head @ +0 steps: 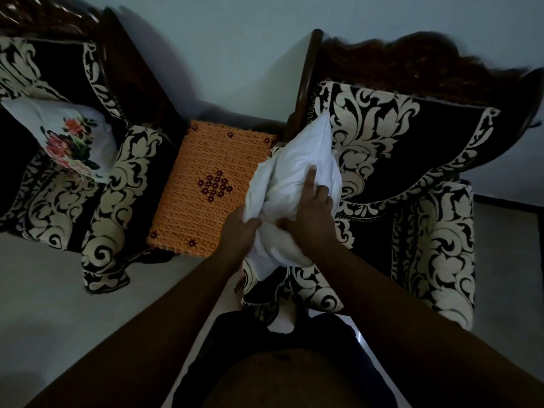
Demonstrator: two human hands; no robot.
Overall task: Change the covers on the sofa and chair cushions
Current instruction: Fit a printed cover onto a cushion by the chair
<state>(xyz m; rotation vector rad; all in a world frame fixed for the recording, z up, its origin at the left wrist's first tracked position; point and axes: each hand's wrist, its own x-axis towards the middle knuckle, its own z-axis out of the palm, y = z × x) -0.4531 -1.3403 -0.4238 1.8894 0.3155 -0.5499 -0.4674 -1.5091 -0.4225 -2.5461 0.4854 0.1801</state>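
Observation:
A white cushion (297, 160) stands on end over the left arm of the chair (412, 160), which wears a black cover with cream scrollwork. White cover fabric is bunched around the cushion's lower half. My left hand (243, 231) grips that bunched fabric at the cushion's lower left edge. My right hand (312, 210) presses on the cushion's front, thumb closed into the fabric and index finger stretched up along it. A second white cushion with a flower print (67, 136) lies on the seat at the left.
An orange crocheted mat (212, 184) covers a small table between the two seats. The left seat (56, 201) has the same black and cream covers. Pale floor (59, 304) lies in front, a pale wall behind. My dark-clothed legs are at the bottom.

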